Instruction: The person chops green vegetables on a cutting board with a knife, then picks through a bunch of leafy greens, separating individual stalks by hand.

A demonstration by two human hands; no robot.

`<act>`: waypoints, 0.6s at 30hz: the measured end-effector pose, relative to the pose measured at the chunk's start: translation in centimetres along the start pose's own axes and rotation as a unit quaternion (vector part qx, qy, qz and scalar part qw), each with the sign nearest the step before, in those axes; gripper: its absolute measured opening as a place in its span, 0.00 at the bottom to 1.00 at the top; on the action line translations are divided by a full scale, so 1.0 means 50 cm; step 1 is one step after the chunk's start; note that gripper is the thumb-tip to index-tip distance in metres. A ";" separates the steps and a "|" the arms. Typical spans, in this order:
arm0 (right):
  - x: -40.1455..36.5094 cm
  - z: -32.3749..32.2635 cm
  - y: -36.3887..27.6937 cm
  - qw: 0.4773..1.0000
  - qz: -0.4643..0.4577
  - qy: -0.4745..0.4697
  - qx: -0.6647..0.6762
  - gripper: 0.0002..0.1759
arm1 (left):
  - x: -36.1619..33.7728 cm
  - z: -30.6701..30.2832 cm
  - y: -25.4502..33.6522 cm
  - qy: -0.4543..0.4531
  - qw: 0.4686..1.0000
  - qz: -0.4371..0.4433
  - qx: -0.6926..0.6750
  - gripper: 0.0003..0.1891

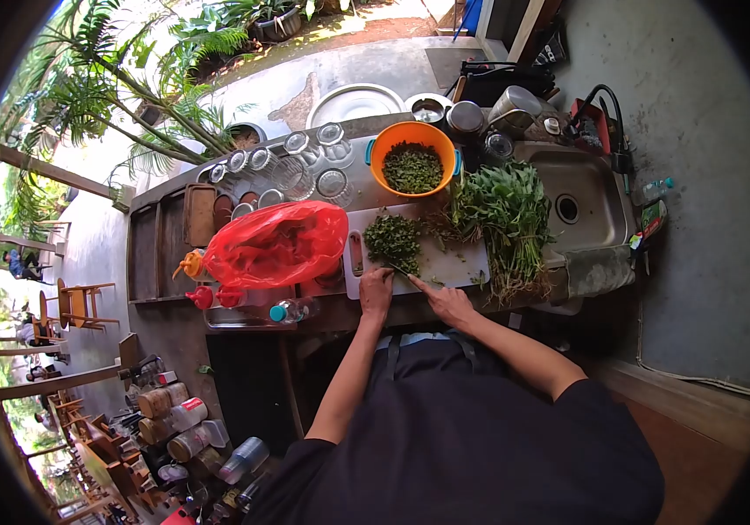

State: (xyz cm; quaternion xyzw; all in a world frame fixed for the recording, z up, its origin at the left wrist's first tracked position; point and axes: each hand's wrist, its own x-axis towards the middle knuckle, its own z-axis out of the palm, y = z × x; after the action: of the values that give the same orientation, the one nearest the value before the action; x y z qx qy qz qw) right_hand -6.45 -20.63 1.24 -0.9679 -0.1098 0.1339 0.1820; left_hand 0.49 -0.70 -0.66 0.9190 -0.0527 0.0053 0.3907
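Observation:
On the white cutting board (449, 273) lies a heap of chopped leafy greens (392, 241). My left hand (376, 290) is closed at the near side of this heap, its fingers pinching a small bunch of greens. To its right, my right hand (446, 303) is closed round what looks like a knife, its index finger stretched toward the left hand; the handle is hidden and the blade barely shows. A large bundle of uncut greens with roots (506, 223) lies over the board's right side. Behind the board, an orange colander (383, 149) holds more chopped greens.
A red plastic bag (279, 245) sits left of the board, near a teal-capped bottle (283, 312). Several glass jars (333, 184) stand behind it. At right is a metal sink (598, 179) with a cloth (598, 271) on its front edge. Jars and a pot line the back.

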 end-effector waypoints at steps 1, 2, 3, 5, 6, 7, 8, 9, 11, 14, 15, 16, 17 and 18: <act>-0.008 -0.003 0.008 1.000 0.000 -0.019 -0.008 0.43 | 0.002 0.001 0.003 0.000 1.000 -0.005 -0.002 0.07; -0.014 -0.009 0.013 0.999 -0.001 -0.039 -0.016 0.43 | 0.002 0.002 0.003 0.001 1.000 -0.004 -0.003 0.07; -0.020 -0.013 0.016 0.999 -0.001 -0.038 -0.017 0.43 | 0.002 0.003 0.001 0.002 1.000 -0.006 -0.003 0.07; -0.031 -0.024 0.023 0.999 -0.019 -0.031 -0.026 0.43 | 0.002 0.005 -0.001 0.002 1.000 -0.006 -0.004 0.07; -0.033 -0.029 0.024 0.999 -0.019 -0.030 -0.026 0.43 | 0.002 0.004 -0.002 0.001 1.000 -0.001 -0.005 0.07; -0.034 -0.034 0.024 0.998 -0.013 -0.048 -0.026 0.43 | 0.003 0.002 -0.005 0.000 1.000 0.005 -0.005 0.07; -0.034 -0.039 0.024 0.997 -0.006 -0.066 -0.026 0.42 | 0.004 0.002 -0.007 0.001 1.000 0.006 -0.005 0.07; -0.034 -0.044 0.024 0.998 -0.005 -0.065 -0.027 0.42 | 0.004 0.003 -0.009 0.002 1.000 0.004 -0.014 0.07; -0.034 -0.054 0.014 0.999 0.002 -0.053 -0.008 0.41 | 0.003 0.006 -0.008 0.002 1.000 0.002 -0.024 0.07; -0.024 -0.074 -0.008 0.998 0.018 -0.058 -0.007 0.39 | 0.005 0.009 -0.005 -0.002 1.000 0.005 -0.015 0.07; -0.022 -0.076 -0.011 0.998 0.019 -0.057 -0.007 0.39 | 0.006 0.013 -0.006 0.000 1.000 0.005 -0.024 0.07; -0.020 -0.079 -0.014 0.998 0.015 -0.055 -0.006 0.39 | 0.007 0.016 -0.007 0.003 0.999 0.006 -0.033 0.07; -0.018 -0.080 -0.017 0.999 0.010 -0.053 -0.005 0.39 | 0.007 0.018 -0.007 0.002 0.999 0.006 -0.033 0.07; -0.016 -0.081 -0.021 0.999 0.009 -0.053 -0.005 0.39 | 0.007 0.018 -0.008 0.007 0.999 0.004 -0.035 0.07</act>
State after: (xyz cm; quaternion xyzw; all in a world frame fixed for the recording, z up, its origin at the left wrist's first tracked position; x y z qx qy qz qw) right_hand -6.19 -21.22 5.43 -0.9614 -0.1107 0.1858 0.1700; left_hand 0.84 -1.10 -1.56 0.9045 -0.0542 0.0112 0.4228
